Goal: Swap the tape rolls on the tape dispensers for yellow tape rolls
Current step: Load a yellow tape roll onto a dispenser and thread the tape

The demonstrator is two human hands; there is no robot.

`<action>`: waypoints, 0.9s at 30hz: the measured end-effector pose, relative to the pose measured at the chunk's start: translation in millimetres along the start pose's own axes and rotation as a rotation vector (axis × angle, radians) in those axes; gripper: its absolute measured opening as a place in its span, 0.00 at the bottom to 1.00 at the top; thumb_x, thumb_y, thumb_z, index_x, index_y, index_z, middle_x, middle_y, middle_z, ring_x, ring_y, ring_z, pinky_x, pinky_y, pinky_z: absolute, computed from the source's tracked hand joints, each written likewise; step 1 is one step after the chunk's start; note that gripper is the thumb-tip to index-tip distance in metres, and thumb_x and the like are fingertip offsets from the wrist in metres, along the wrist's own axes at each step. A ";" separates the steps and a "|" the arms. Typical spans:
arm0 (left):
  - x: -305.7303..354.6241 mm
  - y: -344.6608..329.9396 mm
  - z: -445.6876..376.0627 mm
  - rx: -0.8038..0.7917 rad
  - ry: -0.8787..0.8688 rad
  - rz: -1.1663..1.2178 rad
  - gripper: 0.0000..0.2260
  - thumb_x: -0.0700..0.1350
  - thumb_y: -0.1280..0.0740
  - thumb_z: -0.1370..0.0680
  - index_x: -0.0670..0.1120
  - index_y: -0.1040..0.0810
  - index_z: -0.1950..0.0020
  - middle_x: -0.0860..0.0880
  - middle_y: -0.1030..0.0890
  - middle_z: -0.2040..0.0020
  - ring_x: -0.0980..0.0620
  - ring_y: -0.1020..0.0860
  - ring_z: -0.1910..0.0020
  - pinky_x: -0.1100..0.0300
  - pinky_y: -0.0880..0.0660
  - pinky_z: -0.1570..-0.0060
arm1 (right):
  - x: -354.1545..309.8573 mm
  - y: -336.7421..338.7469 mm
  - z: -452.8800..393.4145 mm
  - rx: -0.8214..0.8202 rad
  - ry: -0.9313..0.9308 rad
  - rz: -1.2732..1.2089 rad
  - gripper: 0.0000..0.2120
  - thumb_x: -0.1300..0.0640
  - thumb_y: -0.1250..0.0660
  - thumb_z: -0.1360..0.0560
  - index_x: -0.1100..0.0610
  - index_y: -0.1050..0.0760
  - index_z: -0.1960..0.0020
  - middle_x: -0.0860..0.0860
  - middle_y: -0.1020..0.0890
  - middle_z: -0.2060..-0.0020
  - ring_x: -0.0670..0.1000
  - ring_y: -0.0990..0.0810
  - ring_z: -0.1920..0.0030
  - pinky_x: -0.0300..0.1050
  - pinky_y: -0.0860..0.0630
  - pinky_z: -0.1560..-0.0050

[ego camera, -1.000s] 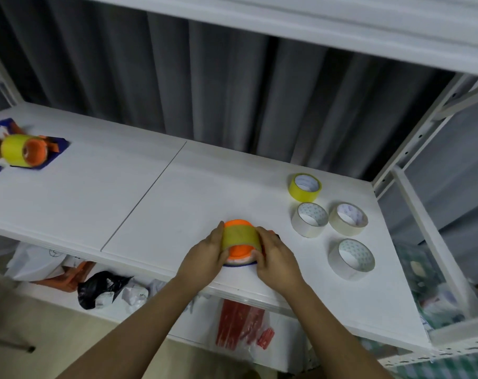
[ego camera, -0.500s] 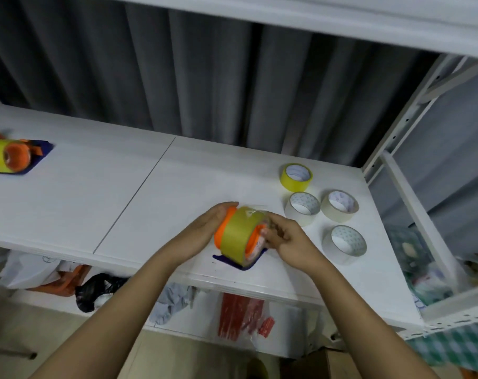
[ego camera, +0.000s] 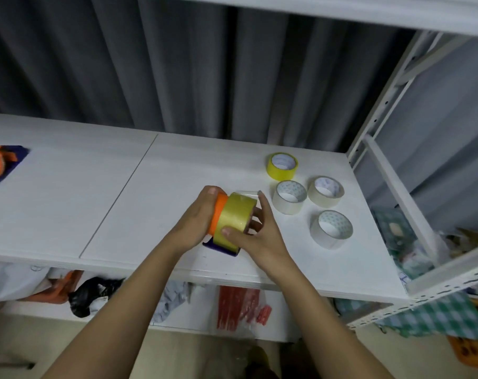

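Observation:
I hold a tape dispenser (ego camera: 218, 213) with an orange hub and dark blue body just above the white shelf (ego camera: 123, 203). A yellow tape roll (ego camera: 236, 218) sits on its hub. My left hand (ego camera: 197, 217) grips the orange side. My right hand (ego camera: 255, 231) holds the roll, thumb on its outer band and fingers at its far face. A loose clear strip of tape (ego camera: 246, 193) sticks up from the roll's top. A spare yellow roll (ego camera: 282, 166) lies flat further back. A second dispenser (ego camera: 0, 162) lies at the far left edge.
Three pale clear rolls (ego camera: 289, 196), (ego camera: 326, 191), (ego camera: 331, 228) lie flat right of my hands. A white rack upright (ego camera: 380, 105) and rail bound the shelf on the right. Bags and red packets (ego camera: 238, 310) fill the lower shelf. A grey curtain hangs behind.
The dispenser went from resting upright on the shelf to lifted and tilted on its side. My right hand shifted round the roll's far face. The camera view moved right.

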State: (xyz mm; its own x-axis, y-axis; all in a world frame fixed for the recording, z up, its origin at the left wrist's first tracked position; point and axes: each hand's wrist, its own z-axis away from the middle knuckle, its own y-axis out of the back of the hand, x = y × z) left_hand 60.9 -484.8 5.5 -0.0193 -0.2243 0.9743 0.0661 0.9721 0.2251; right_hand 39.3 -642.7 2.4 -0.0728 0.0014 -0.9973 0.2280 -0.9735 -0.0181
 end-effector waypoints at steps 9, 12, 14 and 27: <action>7.2 51.3 -14.2 0.161 0.054 -0.123 0.13 0.64 0.53 0.20 0.61 0.32 0.51 0.55 0.26 0.52 0.57 0.24 0.57 0.62 0.27 0.64 | -20.7 62.9 1.5 -0.027 0.107 0.767 0.64 0.51 0.20 0.42 0.37 0.67 0.27 0.40 0.41 0.35 0.37 0.39 0.37 0.38 0.37 0.40; 15.8 29.1 -12.1 0.148 -0.052 -0.199 0.13 0.64 0.53 0.21 0.62 0.34 0.49 0.57 0.27 0.51 0.54 0.24 0.56 0.59 0.25 0.62 | -25.4 53.7 -13.6 -0.113 0.131 1.066 0.65 0.48 0.21 0.43 0.32 0.71 0.31 0.48 0.45 0.33 0.55 0.37 0.36 0.45 0.32 0.47; 17.7 24.1 -10.6 0.166 -0.092 -0.228 0.11 0.62 0.52 0.20 0.60 0.34 0.47 0.58 0.27 0.50 0.54 0.24 0.54 0.58 0.25 0.61 | -26.2 52.6 -20.1 -0.127 0.157 1.162 0.66 0.48 0.21 0.44 0.33 0.72 0.30 0.52 0.46 0.32 0.60 0.34 0.38 0.48 0.29 0.48; 40.5 -7.8 -8.8 0.285 -0.207 -0.542 0.18 0.58 0.47 0.21 0.49 0.33 0.37 0.48 0.27 0.40 0.50 0.28 0.47 0.51 0.28 0.45 | -44.2 34.4 -37.1 -0.213 0.196 1.196 0.70 0.49 0.19 0.44 0.32 0.80 0.35 0.53 0.64 0.25 0.63 0.28 0.37 0.52 0.22 0.50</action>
State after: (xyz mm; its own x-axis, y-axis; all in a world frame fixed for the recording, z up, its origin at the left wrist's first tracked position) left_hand 68.4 -502.0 43.3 -0.1690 -0.6986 0.6952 -0.2740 0.7109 0.6478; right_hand 86.4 -667.8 43.2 0.4336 -0.8136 -0.3874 0.2059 -0.3291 0.9216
